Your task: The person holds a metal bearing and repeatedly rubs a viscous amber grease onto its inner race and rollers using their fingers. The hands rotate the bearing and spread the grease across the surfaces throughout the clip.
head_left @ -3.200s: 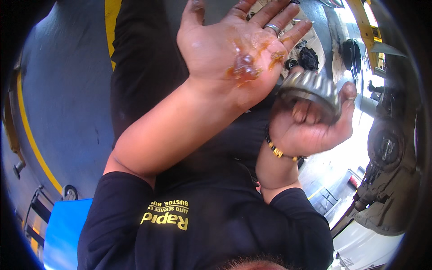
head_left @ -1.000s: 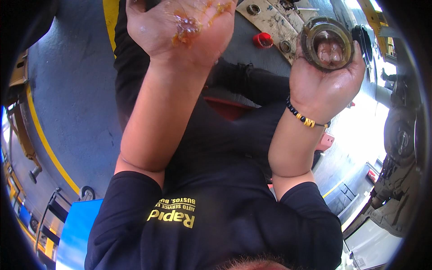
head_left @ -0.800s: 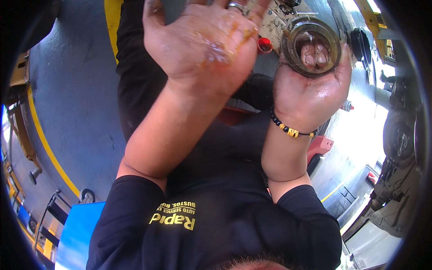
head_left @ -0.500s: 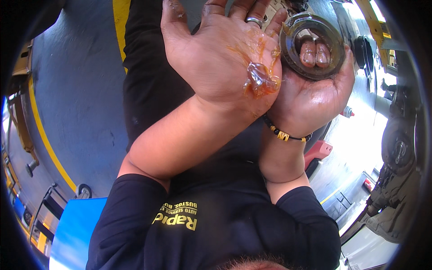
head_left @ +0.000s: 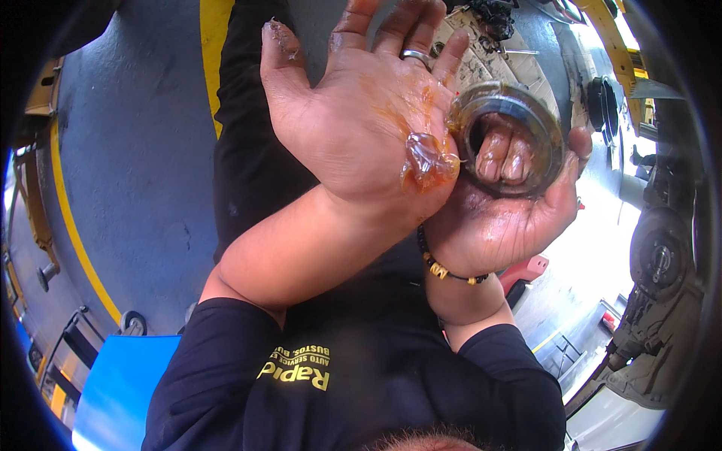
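Note:
My left hand (head_left: pixel 361 120) is open, palm up, with its fingers stretched out and a ring on one of them. A glossy amber blob of grease (head_left: pixel 430 158) lies on the heel of that palm, and orange-brown smears run up toward the fingers. My right hand (head_left: pixel 504 229) holds a greasy metal ring that looks like a wheel bearing (head_left: pixel 549 146). Two of its fingertips show through the bearing's hole, while the thumb lies along the outside. The bearing's left rim is against or very close to the little-finger side of my left palm; the exact contact cannot be told.
Beyond my hands, a stained cardboard sheet (head_left: pixel 519 68) lies on the floor with dark greasy parts (head_left: pixel 492 19). A black round part (head_left: pixel 602 105) stands to the right. A vehicle's hub (head_left: pixel 662 259) is at far right, and a blue panel (head_left: pixel 124 391) is at lower left.
My right hand has brought the bearing nearer to my body and slightly left, tilting it toward my left palm. My left hand has shifted a little left and stays open.

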A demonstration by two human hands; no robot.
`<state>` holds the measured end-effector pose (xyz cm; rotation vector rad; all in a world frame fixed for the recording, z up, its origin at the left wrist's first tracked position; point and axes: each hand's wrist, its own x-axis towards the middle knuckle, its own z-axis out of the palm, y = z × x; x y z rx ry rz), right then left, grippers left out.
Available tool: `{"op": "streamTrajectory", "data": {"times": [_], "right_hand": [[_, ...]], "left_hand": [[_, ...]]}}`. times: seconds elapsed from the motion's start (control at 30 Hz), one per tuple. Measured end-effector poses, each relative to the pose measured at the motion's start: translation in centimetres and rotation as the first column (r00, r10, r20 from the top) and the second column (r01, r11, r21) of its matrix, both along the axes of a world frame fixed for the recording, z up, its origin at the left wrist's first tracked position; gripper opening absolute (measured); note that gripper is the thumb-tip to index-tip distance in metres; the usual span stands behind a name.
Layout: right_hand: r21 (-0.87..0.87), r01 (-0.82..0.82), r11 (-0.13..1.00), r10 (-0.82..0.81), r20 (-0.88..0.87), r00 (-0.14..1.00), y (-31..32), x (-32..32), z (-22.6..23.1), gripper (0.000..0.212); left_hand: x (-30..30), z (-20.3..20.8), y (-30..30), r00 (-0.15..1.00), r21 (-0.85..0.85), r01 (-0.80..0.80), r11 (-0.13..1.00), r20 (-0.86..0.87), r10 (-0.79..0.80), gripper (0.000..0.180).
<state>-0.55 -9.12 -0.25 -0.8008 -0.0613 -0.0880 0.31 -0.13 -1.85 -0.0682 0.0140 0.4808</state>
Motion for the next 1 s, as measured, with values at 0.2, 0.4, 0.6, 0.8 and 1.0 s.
{"op": "streamTrajectory", "data": {"times": [0.2,0.4,0.6,0.8,1.0], "right_hand": [[-0.120,-0.016,0.993,0.002,-0.114,0.993,-1.2,-1.9,0.1,0.038],[-0.162,-0.185,0.969,0.167,-0.121,0.979,-4.3,-1.1,-0.6,0.029],[-0.071,-0.045,0.996,0.043,-0.025,0.999,-3.7,2.6,-0.2,0.025],[-0.333,0.204,0.921,-0.209,0.018,0.978,-2.9,1.7,-0.5,0.031],[-0.357,-0.055,0.932,0.057,-0.006,0.998,-3.8,0.3,1.1,0.040]], "left_hand": [[0.4,0.0,1.2,0.999,0.016,-0.049,0.999,0.007,0.049,0.066],[1.2,-0.1,2.0,0.998,-0.005,-0.053,0.999,0.037,0.053,0.066],[1.1,-0.3,0.6,0.989,-0.037,0.107,0.994,0.108,-0.102,0.067],[0.8,-0.4,-0.8,0.981,0.039,0.144,0.989,0.127,-0.147,0.068],[0.8,-0.5,-0.4,0.979,0.097,0.145,0.985,0.133,-0.157,0.069]]}}
